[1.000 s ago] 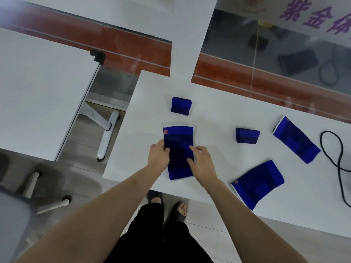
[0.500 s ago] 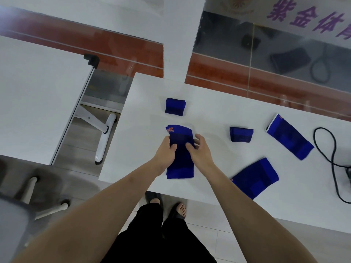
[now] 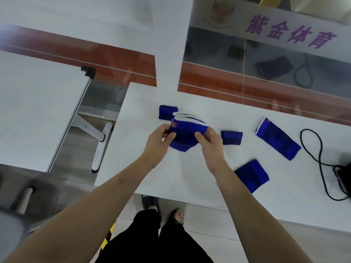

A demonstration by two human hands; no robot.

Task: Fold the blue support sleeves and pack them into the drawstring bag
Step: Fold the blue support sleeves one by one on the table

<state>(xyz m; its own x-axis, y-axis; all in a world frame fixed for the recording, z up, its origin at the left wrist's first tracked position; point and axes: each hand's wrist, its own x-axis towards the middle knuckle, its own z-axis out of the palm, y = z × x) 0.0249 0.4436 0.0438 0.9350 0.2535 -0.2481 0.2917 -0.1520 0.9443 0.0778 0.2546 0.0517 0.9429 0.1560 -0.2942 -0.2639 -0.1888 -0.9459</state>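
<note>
I hold a blue support sleeve (image 3: 185, 134) lifted off the white table (image 3: 190, 183), bent over so its white-edged end faces up. My left hand (image 3: 160, 138) pinches its left side and my right hand (image 3: 209, 140) pinches its right side. A folded sleeve (image 3: 167, 111) lies just behind it, partly hidden. Another folded sleeve (image 3: 231, 137) rests right of my right hand. Two flat sleeves lie further right, one (image 3: 278, 138) at the back and one (image 3: 251, 175) near the front edge. The black drawstring bag (image 3: 344, 175) shows only at the right frame edge, with its cord (image 3: 319, 154) looped on the table.
A second white table (image 3: 38, 111) stands to the left, with a gap and its metal leg (image 3: 100, 147) between. A glass wall with a red stripe runs behind the table. My legs and feet are below the front edge.
The sleeve lay flat under both hands a second ago. Both hands have since raised it and folded its far end over toward me. The other sleeves stay where they were.
</note>
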